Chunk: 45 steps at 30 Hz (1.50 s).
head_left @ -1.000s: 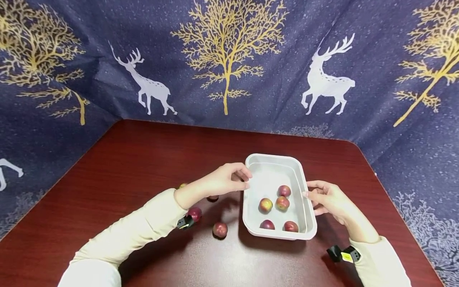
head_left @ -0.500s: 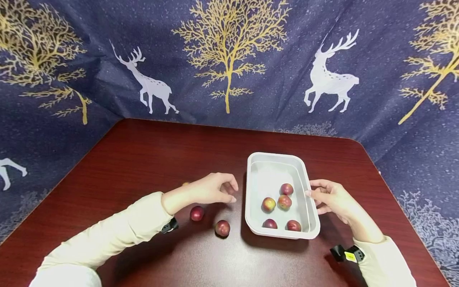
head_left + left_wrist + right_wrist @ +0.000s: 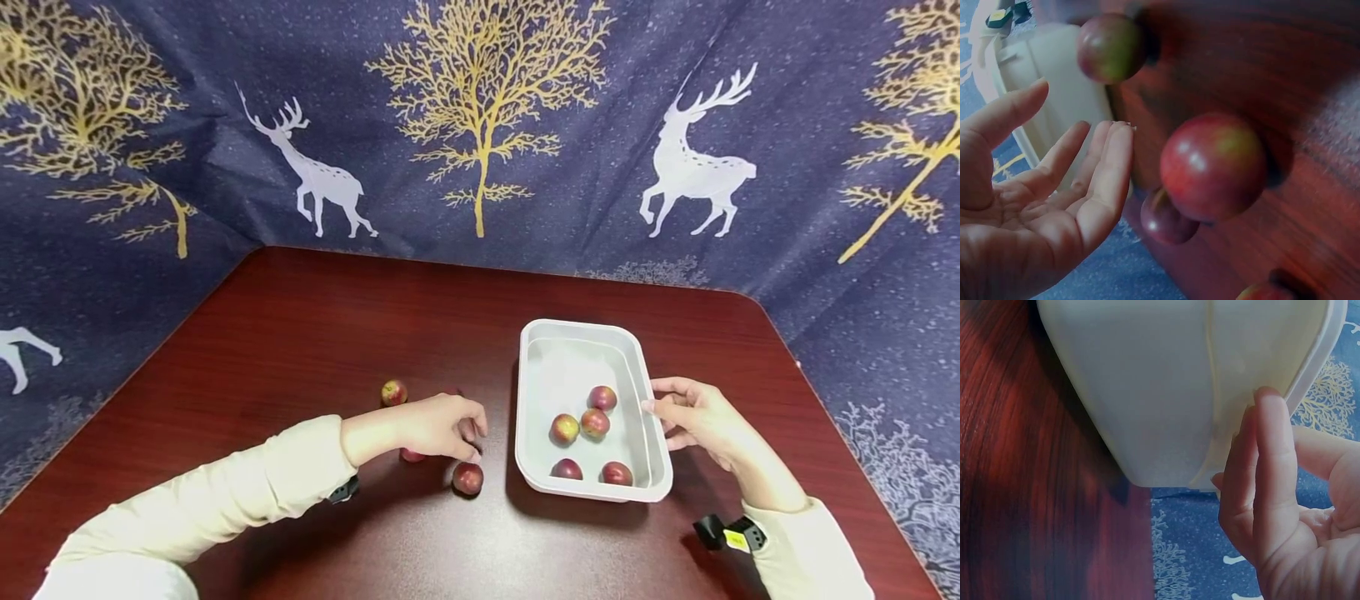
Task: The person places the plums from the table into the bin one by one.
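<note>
Plums [image 3: 596, 423] — five of them — sit inside the white tub [image 3: 558, 375], pinched at one side by the right hand [image 3: 697, 417], while the left hand [image 3: 438, 427], empty with fingers loosely bent, hovers near another plum [image 3: 468, 480] on the table [image 3: 345, 317].

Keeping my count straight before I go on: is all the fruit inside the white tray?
No, a dark red fruit lies on the table outside the white tray.
</note>
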Motion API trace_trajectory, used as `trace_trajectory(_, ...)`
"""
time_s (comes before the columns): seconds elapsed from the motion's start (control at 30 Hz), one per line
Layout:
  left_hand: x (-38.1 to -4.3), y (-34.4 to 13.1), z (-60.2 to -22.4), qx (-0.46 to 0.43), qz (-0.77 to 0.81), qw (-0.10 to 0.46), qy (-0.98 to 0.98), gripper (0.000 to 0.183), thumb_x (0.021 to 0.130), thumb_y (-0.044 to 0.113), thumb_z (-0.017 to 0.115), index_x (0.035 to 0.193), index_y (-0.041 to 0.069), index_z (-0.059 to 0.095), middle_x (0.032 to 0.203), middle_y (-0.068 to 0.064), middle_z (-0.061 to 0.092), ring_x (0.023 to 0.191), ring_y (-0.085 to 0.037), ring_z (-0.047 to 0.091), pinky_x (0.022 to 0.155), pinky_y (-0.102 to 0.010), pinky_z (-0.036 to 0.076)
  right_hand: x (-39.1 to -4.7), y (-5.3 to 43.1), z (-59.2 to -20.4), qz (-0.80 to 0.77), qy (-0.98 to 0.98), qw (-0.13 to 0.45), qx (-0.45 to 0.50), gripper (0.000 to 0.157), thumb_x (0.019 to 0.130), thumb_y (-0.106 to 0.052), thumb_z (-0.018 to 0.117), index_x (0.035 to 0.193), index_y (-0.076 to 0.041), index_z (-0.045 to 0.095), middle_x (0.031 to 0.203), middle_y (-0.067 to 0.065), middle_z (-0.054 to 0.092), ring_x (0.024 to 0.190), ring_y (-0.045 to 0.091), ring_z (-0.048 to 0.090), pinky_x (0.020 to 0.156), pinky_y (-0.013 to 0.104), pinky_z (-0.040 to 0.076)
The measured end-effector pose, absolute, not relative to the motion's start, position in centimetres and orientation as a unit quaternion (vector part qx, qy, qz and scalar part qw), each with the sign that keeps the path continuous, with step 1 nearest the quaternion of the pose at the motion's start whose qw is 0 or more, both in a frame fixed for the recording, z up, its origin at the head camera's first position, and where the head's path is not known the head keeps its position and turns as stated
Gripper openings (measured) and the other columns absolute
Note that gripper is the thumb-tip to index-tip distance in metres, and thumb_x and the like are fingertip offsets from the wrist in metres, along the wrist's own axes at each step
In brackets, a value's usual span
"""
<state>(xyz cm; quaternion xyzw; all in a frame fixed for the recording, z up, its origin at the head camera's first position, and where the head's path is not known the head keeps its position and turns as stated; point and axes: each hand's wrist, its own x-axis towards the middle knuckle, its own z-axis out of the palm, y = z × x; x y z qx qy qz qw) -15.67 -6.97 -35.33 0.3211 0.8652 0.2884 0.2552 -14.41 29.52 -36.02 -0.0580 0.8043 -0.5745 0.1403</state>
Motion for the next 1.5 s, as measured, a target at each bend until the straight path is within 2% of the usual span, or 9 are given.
trace_trajectory(0.4, -15.2, -7.2, -36.5, 0.337, 0.271, 0.278, 0.858, 0.025, 0.078, 0.013, 0.075, 0.1, 0.004, 0.066, 0.092, -0.007, 0.067, 0.092, -0.017, 0.063, 0.077, -0.022, 0.049, -14.5, 29.5, -36.1, -0.571, 0.808, 0.138, -0.056, 0.05, 0.093, -0.007, 0.056, 0.13, 0.02, 0.035, 0.083, -0.001, 0.065, 0.068, 0.012, 0.067, 0.06, 0.035, 0.058)
trace_trajectory(0.5, -15.1, -7.3, -36.6, 0.338, 0.268, 0.288, 0.855, 0.024, 0.079, 0.014, 0.075, 0.1, 0.005, 0.067, 0.091, -0.005, 0.068, 0.09, -0.014, 0.063, 0.076, -0.021, 0.049, -14.5, 29.5, -36.1, -0.57, 0.808, 0.137, -0.056, 0.05, 0.093, -0.007, 0.055, 0.129, 0.02, 0.035, 0.083, 0.0, 0.065, 0.068, 0.012, 0.067, 0.06, 0.034, 0.058)
trace_trajectory(0.67, -14.8, -7.3, -36.6, 0.349, 0.261, 0.304, 0.847, 0.02, 0.078, 0.016, 0.075, 0.093, 0.006, 0.069, 0.084, 0.001, 0.068, 0.076, -0.003, 0.059, 0.07, -0.017, 0.047, -14.5, 29.5, -36.1, -0.568, 0.81, 0.138, -0.052, 0.05, 0.093, -0.007, 0.055, 0.129, 0.02, 0.035, 0.082, 0.001, 0.065, 0.068, 0.012, 0.067, 0.06, 0.035, 0.058)
trace_trajectory(0.83, -14.6, -7.3, -36.8, 0.359, 0.267, 0.314, 0.837, 0.019, 0.077, 0.013, 0.076, 0.092, 0.006, 0.067, 0.082, 0.004, 0.064, 0.067, 0.001, 0.057, 0.066, -0.016, 0.047, -14.6, 29.5, -36.1, -0.566, 0.811, 0.139, -0.047, 0.05, 0.093, -0.008, 0.056, 0.13, 0.02, 0.036, 0.082, 0.0, 0.066, 0.067, 0.012, 0.066, 0.06, 0.034, 0.058)
trace_trajectory(1.17, -13.9, -7.6, -37.2, 0.347, 0.333, 0.345, 0.806, 0.022, 0.076, 0.004, 0.075, 0.094, 0.004, 0.061, 0.085, 0.002, 0.062, 0.065, 0.001, 0.061, 0.065, -0.015, 0.049, -14.6, 29.4, -36.0, -0.567, 0.81, 0.141, -0.052, 0.05, 0.093, -0.008, 0.055, 0.129, 0.021, 0.035, 0.082, 0.001, 0.066, 0.068, 0.012, 0.067, 0.06, 0.034, 0.058)
trace_trajectory(1.37, -14.1, -7.9, -37.7, 0.348, 0.374, 0.35, 0.785, 0.024, 0.078, 0.005, 0.073, 0.098, 0.0, 0.06, 0.087, -0.001, 0.061, 0.072, -0.001, 0.059, 0.07, -0.015, 0.049, -14.6, 29.5, -36.0, -0.571, 0.807, 0.141, -0.054, 0.05, 0.093, -0.008, 0.056, 0.129, 0.021, 0.035, 0.082, 0.001, 0.066, 0.068, 0.012, 0.067, 0.06, 0.034, 0.058)
trace_trajectory(1.5, -14.0, -8.0, -37.7, 0.313, 0.421, 0.379, 0.763, 0.024, 0.081, 0.005, 0.071, 0.101, -0.001, 0.061, 0.088, -0.002, 0.063, 0.077, -0.005, 0.059, 0.072, -0.02, 0.051, -14.6, 29.6, -36.1, -0.573, 0.806, 0.14, -0.056, 0.05, 0.093, -0.008, 0.056, 0.129, 0.021, 0.035, 0.083, 0.002, 0.066, 0.069, 0.012, 0.067, 0.06, 0.035, 0.058)
